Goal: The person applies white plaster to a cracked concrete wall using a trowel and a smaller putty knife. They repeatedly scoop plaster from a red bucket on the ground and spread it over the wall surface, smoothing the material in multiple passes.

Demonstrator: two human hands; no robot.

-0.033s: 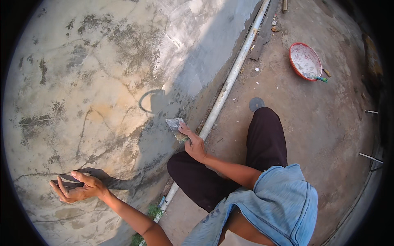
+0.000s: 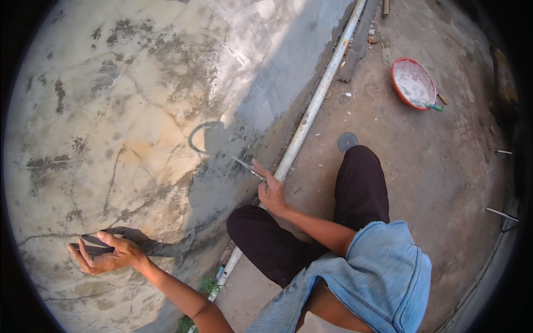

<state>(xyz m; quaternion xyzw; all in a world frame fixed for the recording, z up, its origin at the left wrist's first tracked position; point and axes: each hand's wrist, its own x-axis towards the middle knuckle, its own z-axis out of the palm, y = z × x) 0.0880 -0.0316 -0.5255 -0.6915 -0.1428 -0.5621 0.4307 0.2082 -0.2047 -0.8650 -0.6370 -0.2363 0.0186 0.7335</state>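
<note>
My right hand [image 2: 272, 193] grips a flat putty scraper [image 2: 248, 166] by its near end, just in front of the wall and above my bent left knee. Its thin blade shows almost edge-on and points up and left; whether it touches the wall I cannot tell. At the lower left, my left hand [image 2: 111, 254] is at the wall [image 2: 144, 150] with its fingers apart and curved, holding nothing. Cracks and dark stains mark this wall. Wet-looking pale putty [image 2: 244, 41] covers its upper part.
A red bowl [image 2: 413, 83] of whitish putty stands on the concrete floor [image 2: 433, 177], a green-tipped handle [image 2: 434, 107] at its rim. A white pipe [image 2: 311, 111] runs along the wall's foot. Near my right knee lies a grey disc [image 2: 347, 141]. Metal rods [image 2: 501, 213] jut in at right.
My right hand has turned the scraper from showing its broad face to nearly edge-on and shifted slightly right. My left hand has stayed in place.
</note>
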